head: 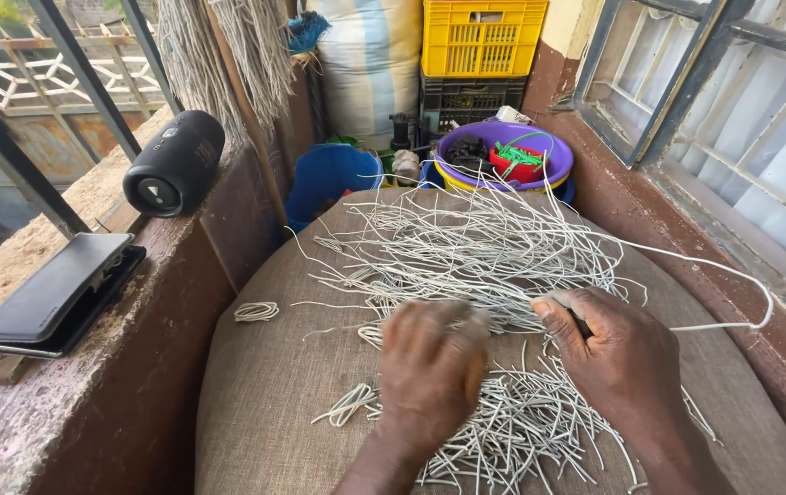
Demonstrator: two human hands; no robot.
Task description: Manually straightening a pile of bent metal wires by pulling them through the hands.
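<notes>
A loose heap of thin white cords (476, 247) lies spread over a brown burlap sack (265, 385). My left hand (431, 367) rests palm down on the cords near the middle, fingers curled into the strands. Just to its right, my right hand (620, 353) pinches a small dark tool and a strand between thumb and fingers. One long cord (732, 275) loops out to the right from that hand. Short cut pieces (521, 431) are piled under both hands. A small coiled cord (256, 312) lies apart at the left.
On the left ledge sit a black cylindrical speaker (175, 163) and a black wallet-style case (54, 293). Behind the sack are a purple basin (549, 156) holding a red item, a blue container (329, 179) and a yellow crate (480, 37). A window frame (686, 92) lines the right.
</notes>
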